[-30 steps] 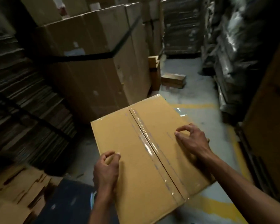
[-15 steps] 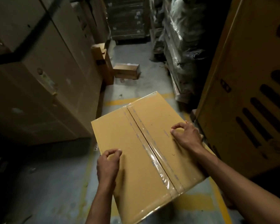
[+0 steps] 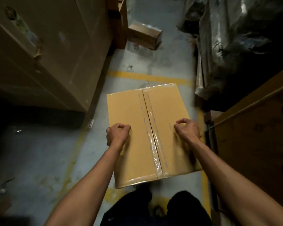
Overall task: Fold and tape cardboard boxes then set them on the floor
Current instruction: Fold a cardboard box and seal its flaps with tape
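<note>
- The box [image 3: 147, 128] is in the middle of the frame, out in front of the person and below the hands.
- Its long side runs away from the person, toward the top of the frame. A strip of clear tape [image 3: 152, 132] runs the same way down the middle seam.
- The left hand [image 3: 117, 133] is on the left half of the box top, near the left edge. Its fingers are curled into a loose fist, and I cannot tell if it grips the edge.
- The right hand [image 3: 188, 129] is on the right half, close to the right edge. Its fingers are curled too, and the thumb and a finger look pinched together.
- Both hands sit about the same way along the box, one on each side of the tape. Neither is nearer.
- The floor [image 3: 134, 66] shows grey all round the box, with a yellow line [image 3: 147, 76] just past its far end.
- I think the box is at the floor or very close, so the next move is to let go. I cannot tell if it rests there yet.
</note>
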